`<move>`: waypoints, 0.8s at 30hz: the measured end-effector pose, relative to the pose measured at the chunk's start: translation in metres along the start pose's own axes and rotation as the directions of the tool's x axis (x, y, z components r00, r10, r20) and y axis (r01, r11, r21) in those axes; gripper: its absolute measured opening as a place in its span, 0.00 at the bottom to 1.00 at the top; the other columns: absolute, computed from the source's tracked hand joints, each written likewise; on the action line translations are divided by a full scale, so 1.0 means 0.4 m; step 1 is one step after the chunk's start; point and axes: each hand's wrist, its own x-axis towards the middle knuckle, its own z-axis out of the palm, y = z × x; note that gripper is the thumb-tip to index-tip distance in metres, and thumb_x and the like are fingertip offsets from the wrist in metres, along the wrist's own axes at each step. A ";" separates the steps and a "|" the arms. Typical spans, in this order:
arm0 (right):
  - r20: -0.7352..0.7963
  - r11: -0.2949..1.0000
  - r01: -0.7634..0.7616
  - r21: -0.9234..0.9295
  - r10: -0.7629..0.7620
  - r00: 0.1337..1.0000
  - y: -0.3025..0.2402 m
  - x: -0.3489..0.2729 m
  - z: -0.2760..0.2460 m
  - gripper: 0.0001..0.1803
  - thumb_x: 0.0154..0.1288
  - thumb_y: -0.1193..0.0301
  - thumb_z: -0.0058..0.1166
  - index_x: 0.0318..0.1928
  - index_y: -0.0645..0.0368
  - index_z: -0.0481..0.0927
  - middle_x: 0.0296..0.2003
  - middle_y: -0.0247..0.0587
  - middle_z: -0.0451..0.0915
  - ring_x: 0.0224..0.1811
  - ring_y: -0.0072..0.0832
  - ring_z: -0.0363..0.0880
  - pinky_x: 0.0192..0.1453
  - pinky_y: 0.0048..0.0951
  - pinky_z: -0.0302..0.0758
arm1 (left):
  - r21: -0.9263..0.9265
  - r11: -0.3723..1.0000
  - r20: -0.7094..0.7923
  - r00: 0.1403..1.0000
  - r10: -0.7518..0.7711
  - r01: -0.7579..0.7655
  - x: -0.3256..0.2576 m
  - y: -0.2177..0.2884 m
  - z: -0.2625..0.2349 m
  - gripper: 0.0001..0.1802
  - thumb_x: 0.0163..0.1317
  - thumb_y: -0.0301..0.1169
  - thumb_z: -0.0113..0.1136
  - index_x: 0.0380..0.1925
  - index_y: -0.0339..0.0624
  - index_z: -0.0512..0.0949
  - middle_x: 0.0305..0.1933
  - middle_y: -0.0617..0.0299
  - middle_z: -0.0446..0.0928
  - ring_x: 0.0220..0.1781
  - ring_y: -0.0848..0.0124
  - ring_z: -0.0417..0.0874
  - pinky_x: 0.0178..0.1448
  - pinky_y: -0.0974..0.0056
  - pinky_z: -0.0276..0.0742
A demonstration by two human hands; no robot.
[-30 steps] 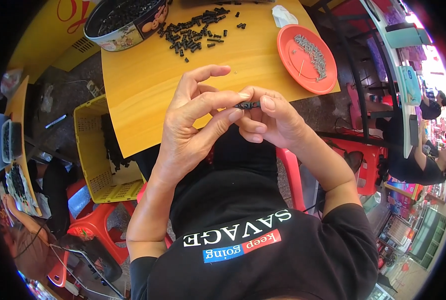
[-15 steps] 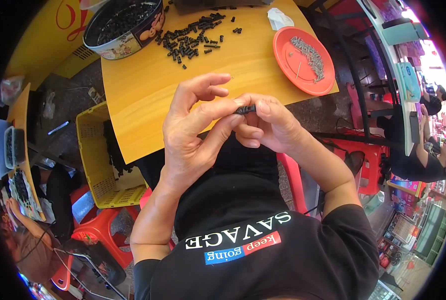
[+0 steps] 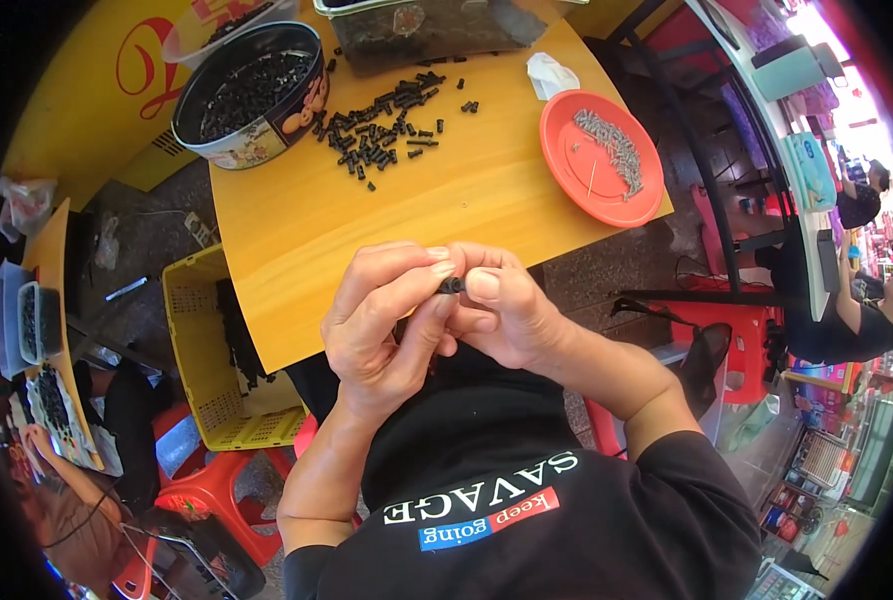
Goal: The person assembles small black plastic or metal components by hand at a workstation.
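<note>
A small black cylindrical plastic part (image 3: 451, 286) sits pinched between my two hands, in front of my chest at the table's near edge. My left hand (image 3: 381, 320) grips it with thumb and fingertips. From the other side, the thumb and curled fingers of my right hand (image 3: 506, 305) close on it too. Much of the part is hidden by the fingers. Beyond my hands, a loose pile of similar black parts (image 3: 376, 135) lies on the yellow table (image 3: 366, 235). To the right, a red plate (image 3: 606, 205) holds many small grey metal pieces and a thin stick.
A round decorated tin (image 3: 231, 150) full of black parts stands at the table's far left. Behind the pile is a clear plastic bin (image 3: 436, 35). Crumpled white tissue (image 3: 549, 76) lies by the plate. A yellow crate (image 3: 201, 360) and red stool (image 3: 216, 490) are at left.
Both hands have drawn closer together and sit lower in view, with the black part still held. The view has shifted, showing more of the table's far side.
</note>
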 end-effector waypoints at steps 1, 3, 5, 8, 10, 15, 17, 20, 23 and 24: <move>-0.009 1.000 -0.004 0.003 0.004 1.000 0.003 0.007 0.003 0.15 0.65 0.61 0.61 0.39 0.59 0.75 0.27 0.31 0.73 0.22 0.15 0.66 0.39 0.31 0.82 | 0.039 0.999 -0.007 1.000 -0.018 0.018 -0.002 -0.001 -0.005 0.14 0.55 0.17 0.67 0.43 0.35 0.81 0.45 0.51 0.80 0.44 0.60 0.82 0.46 0.64 0.80; -0.048 1.000 -0.020 -0.020 0.019 0.999 0.013 0.016 -0.001 0.15 0.66 0.60 0.60 0.39 0.60 0.75 0.27 0.31 0.73 0.23 0.15 0.67 0.39 0.32 0.82 | 0.046 0.998 -0.015 0.999 -0.050 0.051 -0.005 -0.002 -0.013 0.14 0.56 0.17 0.67 0.43 0.36 0.81 0.45 0.52 0.80 0.44 0.61 0.82 0.46 0.64 0.80; -0.089 0.998 -0.037 -0.043 0.033 0.995 0.022 0.020 0.000 0.16 0.66 0.60 0.59 0.39 0.61 0.76 0.27 0.31 0.73 0.23 0.16 0.68 0.39 0.32 0.82 | 0.051 0.995 -0.024 0.996 -0.083 0.084 -0.012 -0.003 -0.020 0.13 0.56 0.17 0.67 0.43 0.36 0.81 0.44 0.52 0.80 0.44 0.62 0.83 0.46 0.65 0.80; -0.076 0.998 -0.064 0.015 0.065 0.995 0.023 0.024 0.008 0.16 0.68 0.59 0.58 0.40 0.62 0.76 0.27 0.32 0.73 0.24 0.16 0.68 0.39 0.33 0.83 | 0.034 0.987 -0.027 0.987 -0.156 0.157 -0.018 -0.009 -0.029 0.13 0.57 0.16 0.66 0.43 0.36 0.81 0.49 0.50 0.78 0.44 0.64 0.83 0.46 0.65 0.80; -0.129 0.995 -0.093 -0.047 0.086 0.988 0.011 0.021 0.015 0.15 0.68 0.60 0.58 0.40 0.61 0.76 0.27 0.32 0.73 0.24 0.16 0.67 0.40 0.34 0.82 | -0.025 0.986 -0.045 0.985 -0.167 0.166 -0.011 -0.009 -0.027 0.13 0.58 0.16 0.65 0.44 0.37 0.81 0.54 0.47 0.74 0.44 0.65 0.83 0.46 0.65 0.80; -0.119 0.990 -0.078 -0.115 0.064 0.991 0.004 0.032 -0.017 0.14 0.66 0.62 0.60 0.39 0.59 0.75 0.29 0.32 0.73 0.24 0.16 0.67 0.39 0.32 0.80 | 0.054 0.980 0.077 0.978 -0.193 0.189 0.006 -0.020 -0.045 0.14 0.58 0.16 0.64 0.45 0.38 0.81 0.56 0.48 0.73 0.44 0.65 0.83 0.46 0.65 0.80; -0.093 0.991 -0.079 -0.112 0.068 0.993 0.003 0.037 -0.021 0.14 0.66 0.62 0.61 0.39 0.58 0.75 0.29 0.32 0.74 0.25 0.17 0.68 0.39 0.31 0.80 | -0.004 0.986 0.102 0.981 -0.163 0.165 0.003 -0.027 -0.042 0.16 0.58 0.15 0.63 0.46 0.38 0.81 0.56 0.50 0.74 0.44 0.65 0.82 0.41 0.66 0.81; -0.072 0.997 -0.004 -0.071 -0.001 0.997 0.011 0.040 -0.027 0.15 0.64 0.62 0.62 0.40 0.58 0.74 0.32 0.36 0.77 0.28 0.18 0.71 0.39 0.29 0.78 | -0.070 0.970 0.096 0.969 -0.227 0.234 0.010 -0.011 -0.034 0.16 0.56 0.14 0.63 0.45 0.36 0.82 0.52 0.51 0.78 0.46 0.64 0.82 0.32 0.69 0.80; -0.078 0.999 -0.019 -0.034 0.017 0.997 0.011 0.052 -0.007 0.16 0.64 0.61 0.61 0.41 0.59 0.74 0.33 0.38 0.77 0.31 0.20 0.75 0.38 0.28 0.78 | 0.027 0.990 0.055 0.989 -0.137 0.136 0.008 -0.031 -0.034 0.14 0.57 0.15 0.64 0.44 0.35 0.82 0.50 0.52 0.80 0.45 0.64 0.82 0.36 0.68 0.80; -0.080 0.999 -0.021 -0.032 0.019 0.997 0.009 0.056 -0.005 0.16 0.64 0.61 0.61 0.41 0.59 0.74 0.33 0.38 0.77 0.31 0.20 0.75 0.38 0.28 0.78 | 0.062 0.990 0.046 0.991 -0.128 0.125 0.008 -0.037 -0.033 0.14 0.57 0.16 0.64 0.44 0.35 0.82 0.50 0.52 0.80 0.45 0.63 0.82 0.39 0.67 0.80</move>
